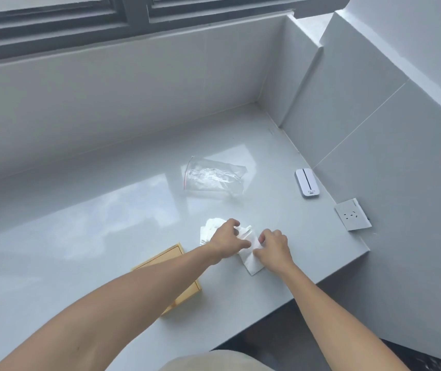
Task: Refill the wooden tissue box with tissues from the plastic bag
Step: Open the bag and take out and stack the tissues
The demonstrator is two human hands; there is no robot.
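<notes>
On the glossy grey ledge (80, 236), head view: the tissues (251, 259) lie as a loose white pile near the front edge, under both hands. The left hand (227, 238) presses its curled fingers onto the crumpled upper part of the pile; the right hand (274, 246) pinches the flatter folded sheet at its near side. Both hands are clenched on tissue.

The wooden tissue box (171, 259) lies just left of the pile, largely hidden beneath the left forearm; its long axis appears to run from far-left to near-right. The plastic bag (212, 178) lies flat and apparently empty farther back, well apart from the hands, red-edged mouth to the left.

Handling assessment: tissue is light, soft and easily torn. Grip the stack by its folded edges, squared up, with its long axis aligned to the box.
</notes>
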